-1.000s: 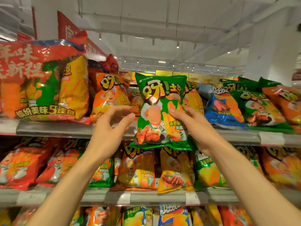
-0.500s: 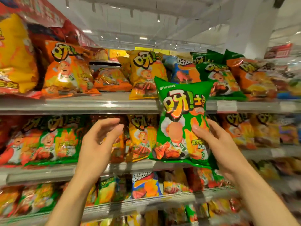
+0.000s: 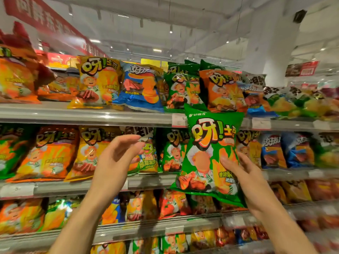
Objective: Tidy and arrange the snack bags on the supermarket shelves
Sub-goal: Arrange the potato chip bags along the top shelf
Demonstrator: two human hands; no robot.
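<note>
Shelving (image 3: 88, 117) fills your view: three tiers visible, all packed with snack bags, edges blurred. Top tier left to right: yellow bag (image 3: 99, 83), blue bag (image 3: 141, 88), green bags (image 3: 178, 87), orange bag (image 3: 220, 90). Middle tier shows more orange, yellow, green and blue bags standing upright. Price tags (image 3: 260, 124) sit on the top rail.

Green snack bag (image 3: 211, 153) is off the shelf, held upright in front of the middle tier, its top edge overlapping the top rail. Your right hand (image 3: 244, 178) grips it at its lower right, thumb across the front, fingers behind. Your left hand (image 3: 113, 160) is raised beside it, holding nothing, fingers loosely curved and apart, not touching any bag.
</note>
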